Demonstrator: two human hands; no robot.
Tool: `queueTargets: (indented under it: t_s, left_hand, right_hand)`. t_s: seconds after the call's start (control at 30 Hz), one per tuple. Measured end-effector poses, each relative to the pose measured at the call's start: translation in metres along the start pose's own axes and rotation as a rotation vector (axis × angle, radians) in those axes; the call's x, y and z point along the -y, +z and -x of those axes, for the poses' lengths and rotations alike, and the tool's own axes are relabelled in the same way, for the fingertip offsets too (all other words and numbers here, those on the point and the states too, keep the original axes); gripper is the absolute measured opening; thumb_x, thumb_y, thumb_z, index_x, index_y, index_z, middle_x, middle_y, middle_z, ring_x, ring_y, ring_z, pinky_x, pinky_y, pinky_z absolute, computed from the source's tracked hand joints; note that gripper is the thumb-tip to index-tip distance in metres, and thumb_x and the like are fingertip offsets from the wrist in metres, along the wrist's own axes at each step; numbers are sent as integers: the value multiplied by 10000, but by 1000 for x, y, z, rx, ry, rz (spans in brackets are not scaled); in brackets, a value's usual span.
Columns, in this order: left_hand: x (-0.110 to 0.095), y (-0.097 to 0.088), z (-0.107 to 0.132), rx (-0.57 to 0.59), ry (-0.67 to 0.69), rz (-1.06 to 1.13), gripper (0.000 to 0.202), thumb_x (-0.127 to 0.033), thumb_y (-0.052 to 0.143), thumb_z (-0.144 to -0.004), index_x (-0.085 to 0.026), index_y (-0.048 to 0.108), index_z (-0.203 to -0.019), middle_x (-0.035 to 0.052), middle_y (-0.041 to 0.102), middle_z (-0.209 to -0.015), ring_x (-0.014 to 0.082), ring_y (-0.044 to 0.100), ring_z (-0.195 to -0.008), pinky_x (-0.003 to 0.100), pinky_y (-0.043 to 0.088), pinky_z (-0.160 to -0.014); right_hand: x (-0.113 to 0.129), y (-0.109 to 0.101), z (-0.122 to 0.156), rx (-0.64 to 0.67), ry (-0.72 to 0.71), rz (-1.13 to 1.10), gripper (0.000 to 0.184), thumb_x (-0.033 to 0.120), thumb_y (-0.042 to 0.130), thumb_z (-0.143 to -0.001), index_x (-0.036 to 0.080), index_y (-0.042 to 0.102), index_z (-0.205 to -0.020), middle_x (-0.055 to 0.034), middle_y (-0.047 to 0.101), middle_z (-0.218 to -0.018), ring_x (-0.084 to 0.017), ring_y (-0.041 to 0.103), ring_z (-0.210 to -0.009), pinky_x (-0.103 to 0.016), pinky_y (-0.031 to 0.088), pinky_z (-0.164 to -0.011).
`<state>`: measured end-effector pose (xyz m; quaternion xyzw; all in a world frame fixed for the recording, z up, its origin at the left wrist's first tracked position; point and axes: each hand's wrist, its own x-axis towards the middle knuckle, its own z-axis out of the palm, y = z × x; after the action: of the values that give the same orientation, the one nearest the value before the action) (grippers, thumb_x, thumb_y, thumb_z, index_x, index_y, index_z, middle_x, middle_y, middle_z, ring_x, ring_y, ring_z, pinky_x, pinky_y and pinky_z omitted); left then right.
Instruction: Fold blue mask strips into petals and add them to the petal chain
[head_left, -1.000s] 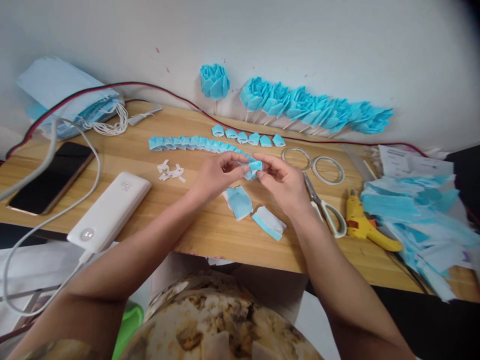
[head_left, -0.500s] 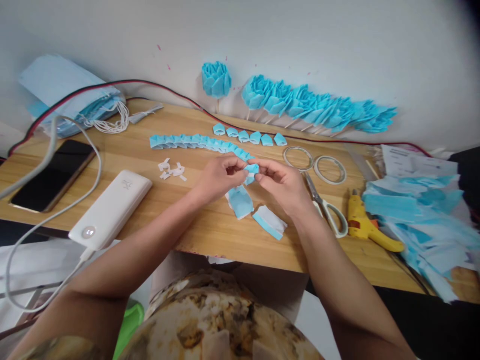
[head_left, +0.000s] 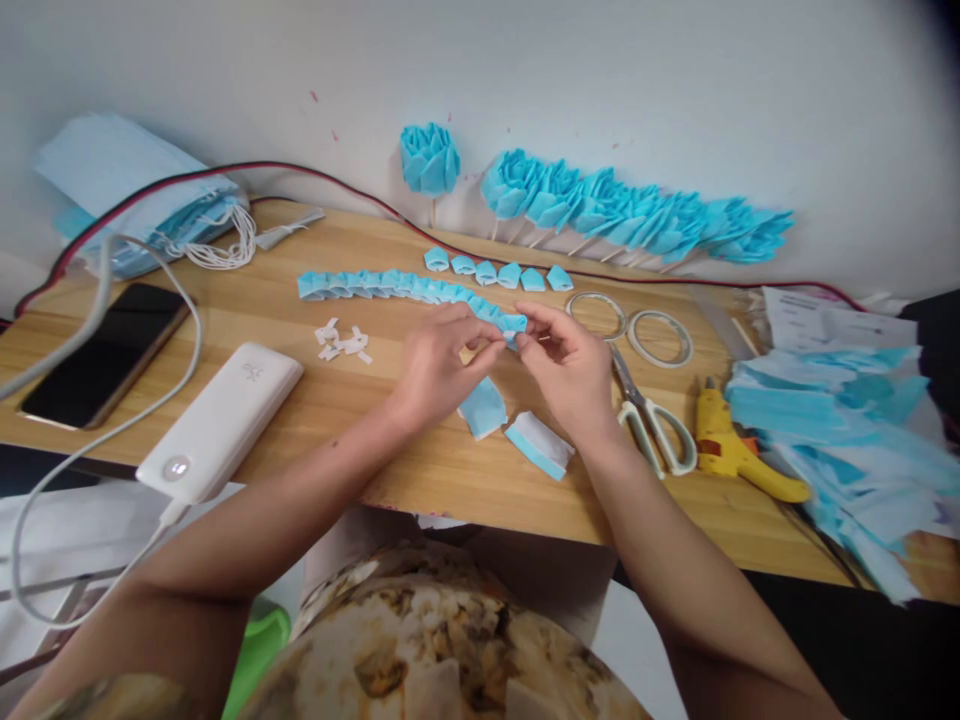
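My left hand [head_left: 439, 365] and my right hand [head_left: 568, 368] meet over the middle of the wooden table [head_left: 360, 410]. Both pinch a small folded blue petal [head_left: 514, 324] at the right end of a long strip of joined blue petals [head_left: 390, 285]. Two cut blue-and-white mask pieces [head_left: 484, 408] [head_left: 538, 445] lie just below my hands. A short row of loose folded petals [head_left: 495, 272] sits behind the strip.
Finished blue flowers on sticks [head_left: 622, 210] lean on the wall. Two tape rolls [head_left: 660, 338], scissors [head_left: 649, 415], a yellow glue gun [head_left: 739, 458] and cut mask scraps [head_left: 840, 430] lie right. A power bank [head_left: 221, 420], phone [head_left: 105, 355], cables and a mask stack [head_left: 142, 205] lie left.
Both hands have moved slightly away from me with the folded petal, bringing it from above the cut pieces to the right end of the petal strip.
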<state>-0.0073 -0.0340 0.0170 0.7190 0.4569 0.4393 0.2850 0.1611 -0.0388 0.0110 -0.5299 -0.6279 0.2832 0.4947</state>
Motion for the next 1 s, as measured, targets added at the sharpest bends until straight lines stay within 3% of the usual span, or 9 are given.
queueTargets:
  t_s: [0.33,0.63,1.0]
  left_hand:
    - [1,-1,-1,-36,-24,-15,128,-210,647,-882,-219,761,-825,51,650,-789,201,570,-812,348,430,-774]
    - [9,2,1,-122,78,-154,111,-224,661,-895,-213,749,-827,24,645,-758,169,580,-758,311,445,-709]
    - [9,3,0,-120,84,-172,148,-143,614,-873,-203,725,-798,18,626,-731,165,585,-756,315,456,-726]
  right_hand:
    - [3,8,6,-65,-86,25,335,166,651,-828,275,728,-1135,10,718,-871,-143,648,-775,-308,559,-744]
    - [2,11,8,-82,-84,12,276,197,691,-841,280,736,-1101,21,747,-863,-132,673,-759,-297,574,-742]
    - [4,13,8,-80,-46,0,271,187,702,-830,275,758,-1080,19,776,-872,-136,700,-764,-305,590,-752]
